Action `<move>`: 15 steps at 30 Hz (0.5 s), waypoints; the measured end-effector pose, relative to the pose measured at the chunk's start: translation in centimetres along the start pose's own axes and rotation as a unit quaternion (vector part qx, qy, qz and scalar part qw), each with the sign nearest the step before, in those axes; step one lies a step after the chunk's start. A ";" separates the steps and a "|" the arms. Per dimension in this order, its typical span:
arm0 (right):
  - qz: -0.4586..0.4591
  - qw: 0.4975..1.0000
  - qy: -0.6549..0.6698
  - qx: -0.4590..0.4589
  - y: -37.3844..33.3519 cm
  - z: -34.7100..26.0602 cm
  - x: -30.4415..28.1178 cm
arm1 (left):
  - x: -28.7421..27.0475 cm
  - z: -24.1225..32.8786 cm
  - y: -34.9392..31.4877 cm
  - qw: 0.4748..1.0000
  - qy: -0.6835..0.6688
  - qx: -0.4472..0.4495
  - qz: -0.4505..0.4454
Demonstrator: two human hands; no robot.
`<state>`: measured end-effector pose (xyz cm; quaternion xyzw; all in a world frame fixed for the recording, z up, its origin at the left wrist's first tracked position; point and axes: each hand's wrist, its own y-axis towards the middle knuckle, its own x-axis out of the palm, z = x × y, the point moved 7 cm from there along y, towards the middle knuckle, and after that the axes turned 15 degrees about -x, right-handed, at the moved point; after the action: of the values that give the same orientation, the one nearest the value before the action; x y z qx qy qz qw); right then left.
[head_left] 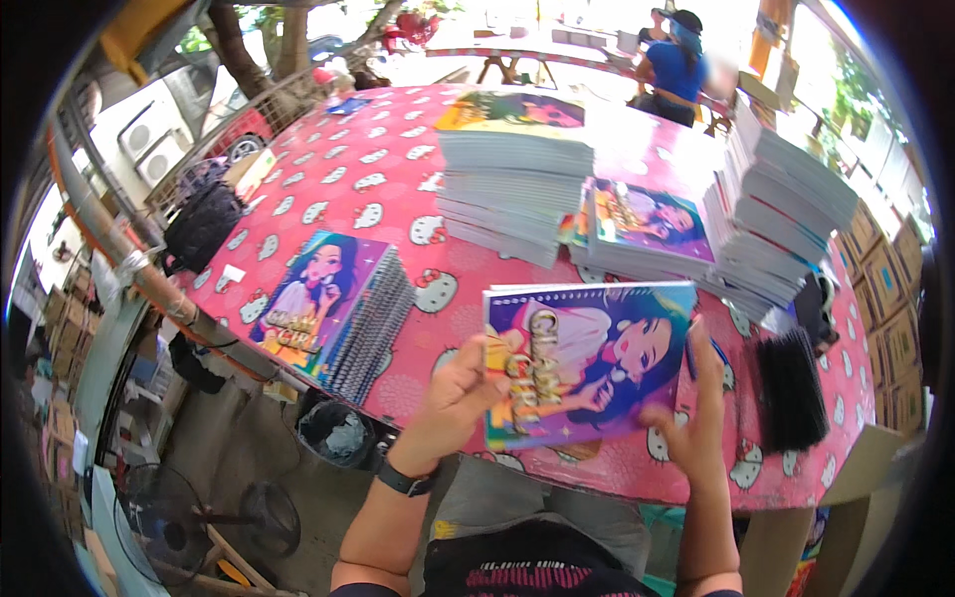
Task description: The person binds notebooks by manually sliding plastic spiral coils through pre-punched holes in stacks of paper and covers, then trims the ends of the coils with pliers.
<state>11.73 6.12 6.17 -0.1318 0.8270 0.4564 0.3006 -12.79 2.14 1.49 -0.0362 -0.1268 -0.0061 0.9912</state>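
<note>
Both my hands hold up a punched notebook [592, 368] with a purple illustrated cover, turned sideways, its row of holes along the top edge. No coil shows in those holes. My left hand [463, 398], with a dark watch on the wrist, grips the left edge between thumb and fingers. At the right edge, my right hand [691, 408] has its thumb near the front cover and its fingers along the side. To the left lies a stack of spiral-bound notebooks [333, 308] with the same cover. A bundle of thin black binding coils [789, 388] lies right of my right hand.
Beyond the notebook rise a tall stack of unbound books [512, 184], a lower stack [647, 219] and a leaning pile [771, 204]. The pink patterned tablecloth [328, 184] covers the table. A black bag [204, 224], a bin [338, 433] and a fan [264, 517] are left. A person [676, 70] stands far off.
</note>
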 end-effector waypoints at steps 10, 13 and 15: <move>0.108 0.964 0.223 0.096 -4.3 3.8 1.2 | 0.2 2.7 2.4 0.986 0.085 0.144 -0.001; 0.041 0.974 0.204 0.087 -4.2 4.1 1.4 | -1.2 1.3 2.9 0.985 0.129 0.113 0.021; 0.000 0.987 0.146 0.070 -3.9 3.7 1.3 | -2.9 0.3 2.9 0.991 0.104 0.062 0.058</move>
<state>14.06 7.14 1.25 -0.1753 0.8920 0.3733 0.1850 -15.60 5.04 0.81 0.0191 -0.0209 0.0557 0.9980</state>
